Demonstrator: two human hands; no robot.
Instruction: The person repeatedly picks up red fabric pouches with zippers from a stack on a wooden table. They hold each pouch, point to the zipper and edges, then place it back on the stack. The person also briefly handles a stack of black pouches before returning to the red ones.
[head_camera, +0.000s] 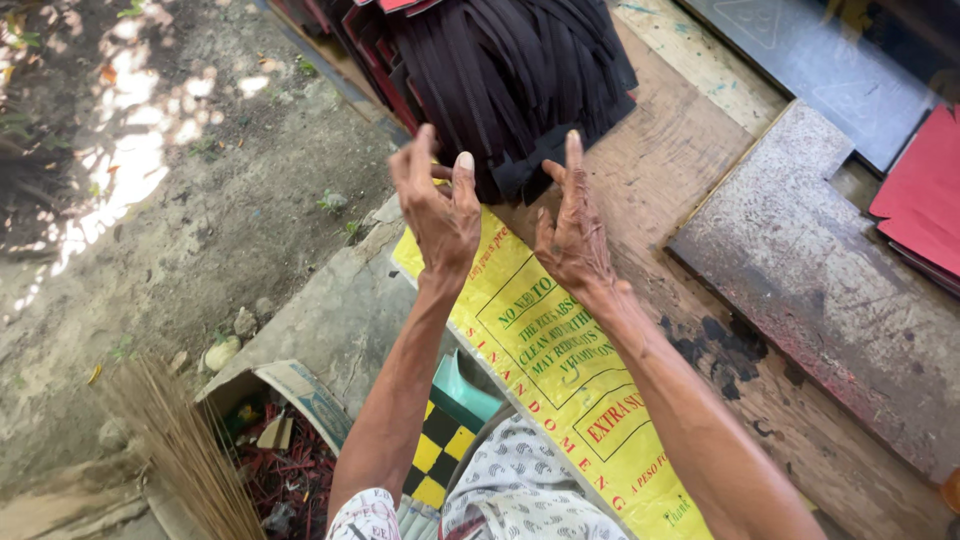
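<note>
Left hand: we see the left hand (437, 205) raised above the table edge, back of the hand toward the camera, fingers spread and lightly curled, holding nothing.
Right hand: we see the right hand (573, 230) raised just beside the left one, index finger pointing up, the other fingers loosely bent and apart; it holds nothing.
Nearest thing: we note a heap of black strips (515, 75) lying on the far part of the table, directly beyond both sets of fingertips. The fingertips overlap its near edge in view; we cannot tell whether they touch it.
Strip heap, detail: many narrow dark bands piled together, with red-edged pieces showing at its top and left side.
Under the hands: a yellow printed sack (560, 380) lies flat on the wooden table (680, 170), running diagonally from below the hands toward the person's body.
Right of the hands: a grey speckled slab (820, 270) rests on the wood, well apart from the hands; red sheets (925, 190) lie past it at the frame edge.
Lower left: a cardboard box (290, 440) of reddish scraps sits on the ground, with a bundle of broom straws (180, 450) beside it.
Ground: bare dirt (180, 190) with patches of sunlight, left of the table.
</note>
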